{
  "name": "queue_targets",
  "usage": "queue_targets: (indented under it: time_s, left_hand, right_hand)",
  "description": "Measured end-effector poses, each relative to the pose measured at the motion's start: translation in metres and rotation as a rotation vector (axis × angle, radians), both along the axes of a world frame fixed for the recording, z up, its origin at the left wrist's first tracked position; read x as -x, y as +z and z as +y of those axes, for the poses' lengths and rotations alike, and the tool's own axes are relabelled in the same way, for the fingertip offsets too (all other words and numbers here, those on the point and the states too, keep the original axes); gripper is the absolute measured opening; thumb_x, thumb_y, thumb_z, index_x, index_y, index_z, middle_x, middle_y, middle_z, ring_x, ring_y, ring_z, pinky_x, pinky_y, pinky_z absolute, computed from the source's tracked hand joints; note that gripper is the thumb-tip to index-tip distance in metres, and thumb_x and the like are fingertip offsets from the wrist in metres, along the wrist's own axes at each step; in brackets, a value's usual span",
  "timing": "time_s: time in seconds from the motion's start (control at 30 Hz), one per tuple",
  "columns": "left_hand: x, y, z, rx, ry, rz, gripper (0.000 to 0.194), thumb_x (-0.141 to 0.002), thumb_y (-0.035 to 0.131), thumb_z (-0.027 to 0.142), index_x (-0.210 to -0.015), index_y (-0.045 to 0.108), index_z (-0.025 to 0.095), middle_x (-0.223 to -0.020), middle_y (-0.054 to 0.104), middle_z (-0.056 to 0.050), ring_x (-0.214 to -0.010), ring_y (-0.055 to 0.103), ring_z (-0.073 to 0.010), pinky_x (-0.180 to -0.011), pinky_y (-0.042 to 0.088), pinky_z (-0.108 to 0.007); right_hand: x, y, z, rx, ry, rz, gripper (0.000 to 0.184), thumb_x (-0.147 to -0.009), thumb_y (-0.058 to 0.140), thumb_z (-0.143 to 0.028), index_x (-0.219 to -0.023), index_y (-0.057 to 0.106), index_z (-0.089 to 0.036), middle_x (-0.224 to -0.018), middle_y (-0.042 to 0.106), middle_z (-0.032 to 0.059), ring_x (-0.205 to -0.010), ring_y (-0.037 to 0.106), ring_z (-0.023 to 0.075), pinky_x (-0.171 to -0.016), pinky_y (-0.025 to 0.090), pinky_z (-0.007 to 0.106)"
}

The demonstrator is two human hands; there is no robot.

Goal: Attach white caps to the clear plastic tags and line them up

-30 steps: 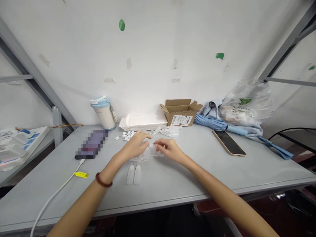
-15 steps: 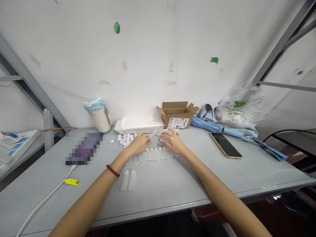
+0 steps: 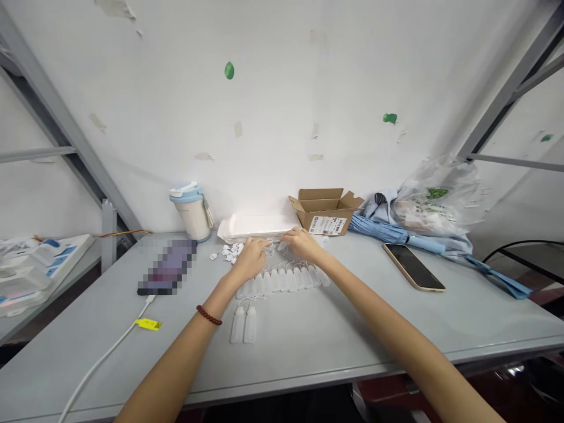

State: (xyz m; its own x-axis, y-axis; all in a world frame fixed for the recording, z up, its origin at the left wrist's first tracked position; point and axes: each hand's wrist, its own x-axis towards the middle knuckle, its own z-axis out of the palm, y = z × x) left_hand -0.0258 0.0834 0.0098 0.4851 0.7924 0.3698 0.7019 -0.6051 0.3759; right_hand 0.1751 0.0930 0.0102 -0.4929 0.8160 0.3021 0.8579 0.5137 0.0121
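The row of bottles [image 3: 284, 279] is smooth, translucent plastic, slim and flat-sided with narrow tops and thin pale loops, lying side by side across the middle of the smooth grey table [image 3: 335, 352]. Two more bottles [image 3: 244, 325] lie nearer, left of the middle. At the far left of the row sits a loose heap of small, glossy white caps [image 3: 230, 252]; beyond them is a stack of thin white trays [image 3: 259, 227], with an open brown cardboard box [image 3: 328, 215] just to its right

Compared with the earlier frame, the right hand [image 3: 304, 245] has its fingers drawn together instead of spread, and sits closer to the trays. The left hand [image 3: 252, 258] stays beside the caps, and the row shows more fully at its left end

Both forearms reach in from the near edge, converging, palms down. The left hand bends its fingers, thumb and forefinger narrowly apart, near small clear pieces [image 3: 275, 254]; the right curls its fingers narrowly on the other side of them. Whether either grips a piece, I cannot tell
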Motion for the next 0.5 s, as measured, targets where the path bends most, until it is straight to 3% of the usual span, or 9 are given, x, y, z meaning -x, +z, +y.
queue_targets:
  time_s: [0.13, 0.3, 0.4, 0.5]
  left_hand:
    - [-0.0019, -0.0005, 0.0023, 0.077, 0.051, -0.144, 0.043, -0.070, 0.039, 0.004, -0.099, 0.068, 0.017, -0.104, 0.069, -0.005, -0.099, 0.056, -0.0230, -0.091, 0.044, -0.039]
    - [-0.0002, 0.0023, 0.0039, 0.154, 0.092, -0.312, 0.040, -0.070, 0.043, 0.008, -0.099, 0.068, 0.017, -0.097, 0.069, -0.004, -0.084, 0.061, -0.0193, -0.078, 0.048, -0.033]
    - [0.0016, 0.0058, 0.0037, 0.335, 0.081, -0.509, 0.039, -0.071, 0.046, 0.015, -0.105, 0.066, 0.016, -0.092, 0.068, -0.004, -0.065, 0.058, -0.0142, -0.061, 0.047, -0.026]
    - [0.0025, 0.0085, 0.0042, 0.550, 0.063, -0.748, 0.038, -0.067, 0.054, 0.018, -0.103, 0.066, 0.016, -0.102, 0.067, -0.006, -0.063, 0.056, -0.0112, -0.055, 0.042, -0.023]
  right_hand:
    - [0.0050, -0.0001, 0.0071, -0.027, 0.051, -0.142, 0.041, -0.072, 0.045, 0.008, -0.097, 0.067, -0.016, -0.094, 0.068, 0.0081, -0.097, 0.050, 0.0230, -0.074, 0.035, 0.030]
    - [0.0038, -0.0007, 0.0111, -0.008, 0.016, -0.135, 0.039, -0.072, 0.048, 0.005, -0.099, 0.067, -0.016, -0.096, 0.069, 0.0069, -0.096, 0.050, 0.0237, -0.073, 0.036, 0.030]
    - [0.0018, 0.0016, 0.0105, -0.026, 0.004, -0.128, 0.036, -0.074, 0.049, 0.004, -0.099, 0.067, -0.015, -0.096, 0.068, 0.0079, -0.095, 0.050, 0.0240, -0.074, 0.036, 0.031]
    - [-0.0024, 0.0038, 0.0063, -0.057, -0.012, -0.120, 0.032, -0.077, 0.048, 0.003, -0.099, 0.065, -0.013, -0.095, 0.067, 0.0105, -0.098, 0.049, 0.0241, -0.074, 0.035, 0.031]
